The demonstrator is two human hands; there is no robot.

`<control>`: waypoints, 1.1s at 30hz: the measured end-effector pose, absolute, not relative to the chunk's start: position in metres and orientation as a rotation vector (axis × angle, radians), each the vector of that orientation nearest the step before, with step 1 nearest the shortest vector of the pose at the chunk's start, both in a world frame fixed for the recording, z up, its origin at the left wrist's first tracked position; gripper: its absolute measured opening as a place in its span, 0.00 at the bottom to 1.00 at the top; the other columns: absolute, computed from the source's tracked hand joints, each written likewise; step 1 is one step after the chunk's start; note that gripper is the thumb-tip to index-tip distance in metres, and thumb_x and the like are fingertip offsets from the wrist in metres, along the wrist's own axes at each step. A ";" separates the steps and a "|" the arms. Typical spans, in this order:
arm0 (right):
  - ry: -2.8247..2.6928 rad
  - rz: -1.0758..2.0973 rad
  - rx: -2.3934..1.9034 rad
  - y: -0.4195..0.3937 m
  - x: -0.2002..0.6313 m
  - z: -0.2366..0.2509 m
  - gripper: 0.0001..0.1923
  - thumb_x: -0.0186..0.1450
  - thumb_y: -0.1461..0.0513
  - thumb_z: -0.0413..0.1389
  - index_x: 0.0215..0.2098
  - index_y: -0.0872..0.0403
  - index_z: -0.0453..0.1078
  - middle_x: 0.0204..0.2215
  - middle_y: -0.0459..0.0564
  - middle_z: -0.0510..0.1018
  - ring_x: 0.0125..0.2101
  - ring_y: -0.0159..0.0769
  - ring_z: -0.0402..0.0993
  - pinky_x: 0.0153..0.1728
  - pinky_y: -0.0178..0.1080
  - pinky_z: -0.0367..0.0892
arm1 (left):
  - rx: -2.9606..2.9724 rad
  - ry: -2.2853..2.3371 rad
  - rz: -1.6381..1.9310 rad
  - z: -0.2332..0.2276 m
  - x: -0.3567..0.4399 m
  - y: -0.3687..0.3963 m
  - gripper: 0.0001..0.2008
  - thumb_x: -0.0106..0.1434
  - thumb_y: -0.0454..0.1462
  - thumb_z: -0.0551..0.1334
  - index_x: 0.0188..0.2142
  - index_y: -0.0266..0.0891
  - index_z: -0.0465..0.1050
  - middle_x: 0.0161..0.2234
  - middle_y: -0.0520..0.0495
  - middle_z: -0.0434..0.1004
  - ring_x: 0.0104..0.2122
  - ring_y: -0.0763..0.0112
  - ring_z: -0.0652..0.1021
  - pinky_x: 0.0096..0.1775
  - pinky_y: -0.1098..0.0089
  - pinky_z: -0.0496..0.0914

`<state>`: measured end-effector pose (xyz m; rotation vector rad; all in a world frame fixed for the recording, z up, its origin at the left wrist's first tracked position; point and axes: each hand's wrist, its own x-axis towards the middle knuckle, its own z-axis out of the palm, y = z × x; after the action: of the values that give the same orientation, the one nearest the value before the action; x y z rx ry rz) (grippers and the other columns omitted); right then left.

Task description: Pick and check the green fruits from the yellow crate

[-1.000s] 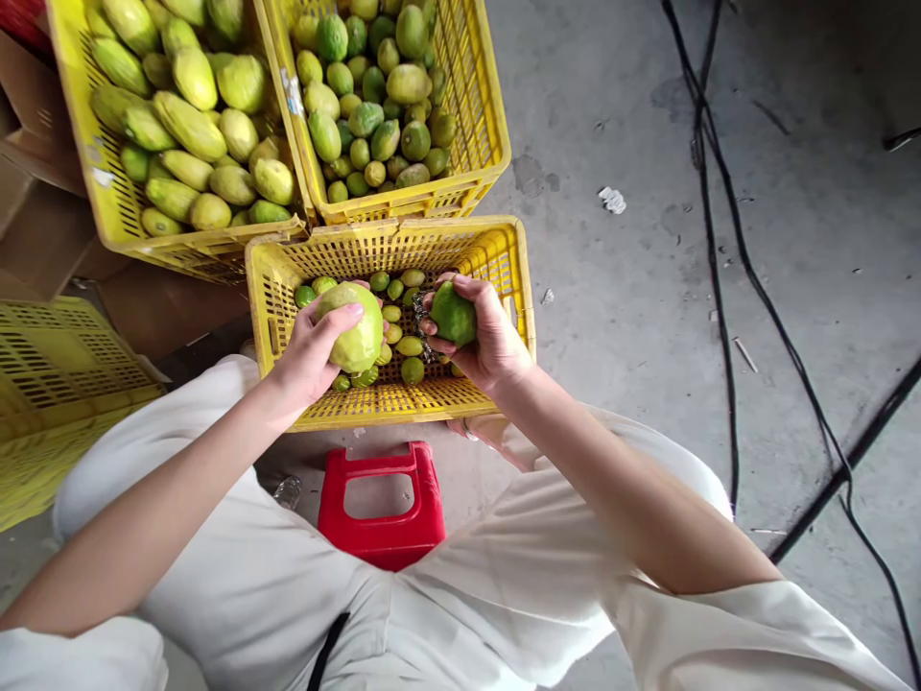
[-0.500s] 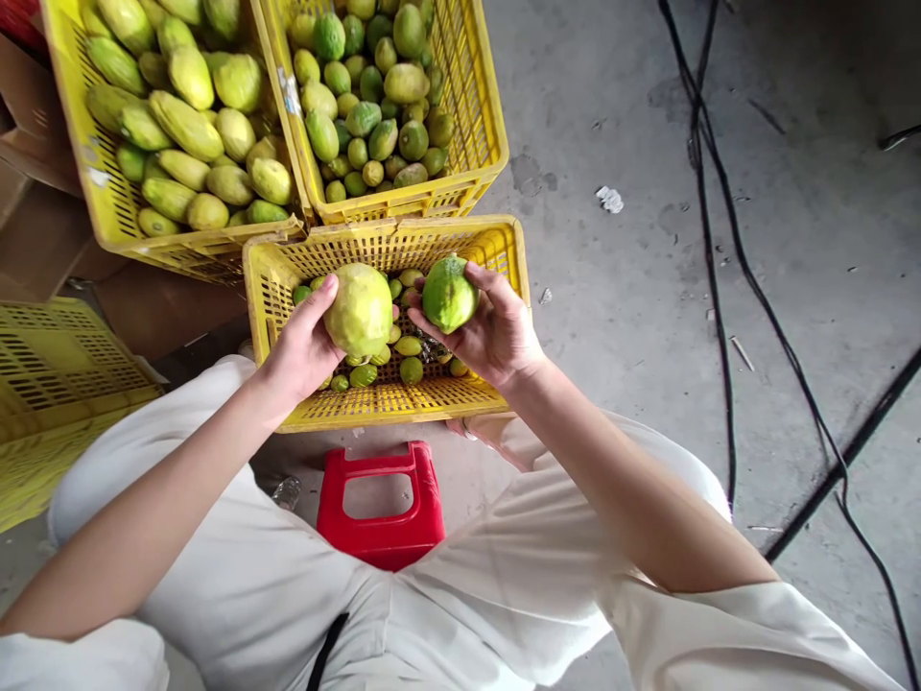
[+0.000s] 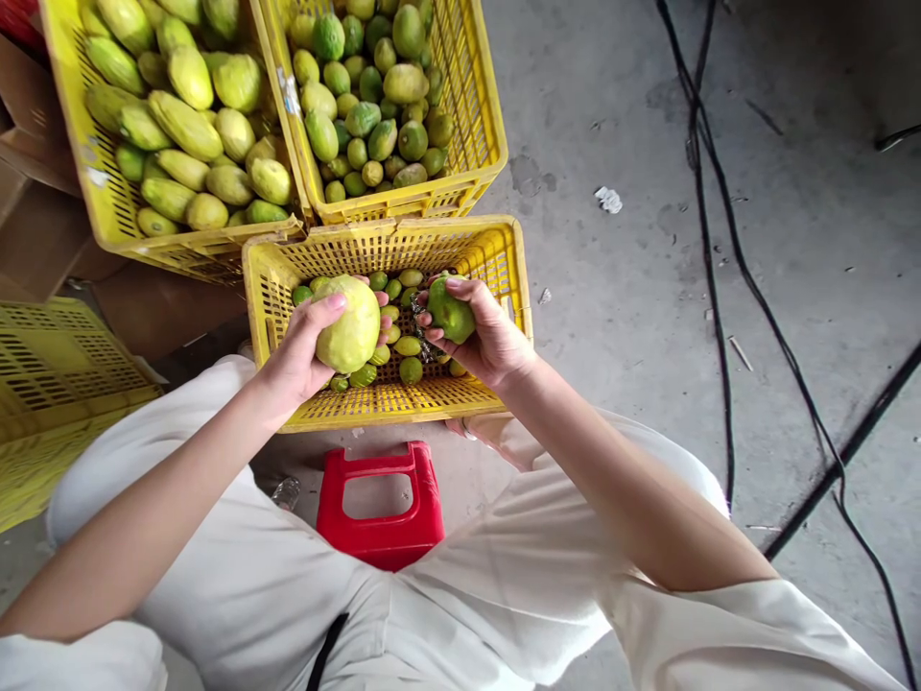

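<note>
My left hand (image 3: 309, 341) is wrapped round a large, lumpy, pale yellow-green lemon-like fruit (image 3: 349, 324), thumb on top. In my right hand (image 3: 489, 336) is a smaller, darker green lemon-like fruit (image 3: 451, 309), with the thumb over its upper side and the fingers curled beneath. Both fruits are held apart above a yellow plastic crate (image 3: 381, 411) between my knees. Inside it lie several small green and yellow-green fruits (image 3: 411, 370), along with a dark, shiny crumpled bit (image 3: 430, 347), partly hidden by my right hand.
Beyond stand two fuller yellow crates: the left crate (image 3: 107, 216) holds long pale fruits, the right crate (image 3: 489, 106) rounder green ones. A red plastic stool (image 3: 381, 549) sits below me. Another yellow crate (image 3: 72, 384) and cardboard (image 3: 43, 235) are at left; black cables (image 3: 755, 288) cross the floor at right.
My left hand has moved the large fruit slightly left and down. In my right hand, the green fruit has turned and sunk a little, its lit side now rotated away.
</note>
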<state>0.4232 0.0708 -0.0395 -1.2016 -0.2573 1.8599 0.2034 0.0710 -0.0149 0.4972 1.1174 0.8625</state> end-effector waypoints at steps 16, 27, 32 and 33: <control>-0.256 1.974 -1.167 0.069 0.421 -0.026 0.19 0.68 0.43 0.71 0.48 0.44 0.79 0.48 0.50 0.91 0.57 0.54 0.90 0.53 0.55 0.90 | 0.507 1.156 0.867 -0.008 0.208 0.076 0.20 0.65 0.55 0.74 0.43 0.42 0.78 0.47 0.38 0.89 0.62 0.37 0.86 0.58 0.46 0.86; -0.053 1.934 -1.280 0.070 0.430 -0.045 0.18 0.65 0.52 0.75 0.47 0.44 0.75 0.38 0.46 0.87 0.45 0.47 0.89 0.45 0.49 0.91 | 0.294 1.175 0.901 -0.008 0.212 0.075 0.09 0.71 0.43 0.69 0.47 0.43 0.80 0.50 0.42 0.89 0.67 0.44 0.83 0.67 0.50 0.83; 0.032 1.941 -1.267 0.072 0.430 -0.042 0.18 0.67 0.49 0.71 0.50 0.45 0.77 0.39 0.50 0.88 0.49 0.54 0.89 0.48 0.55 0.91 | 0.218 1.126 0.916 -0.002 0.212 0.073 0.11 0.69 0.43 0.70 0.47 0.41 0.82 0.52 0.41 0.90 0.66 0.43 0.84 0.65 0.52 0.84; 0.060 1.942 -1.244 0.073 0.428 -0.040 0.17 0.68 0.49 0.68 0.51 0.46 0.77 0.40 0.52 0.89 0.51 0.56 0.89 0.50 0.57 0.90 | 0.197 1.114 0.910 -0.002 0.211 0.073 0.13 0.70 0.45 0.69 0.48 0.42 0.82 0.52 0.39 0.90 0.67 0.42 0.84 0.64 0.52 0.84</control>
<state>0.4283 0.0733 -0.0402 -1.2442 0.0596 1.9420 0.2106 0.0729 -0.0017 0.1973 1.1138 0.9095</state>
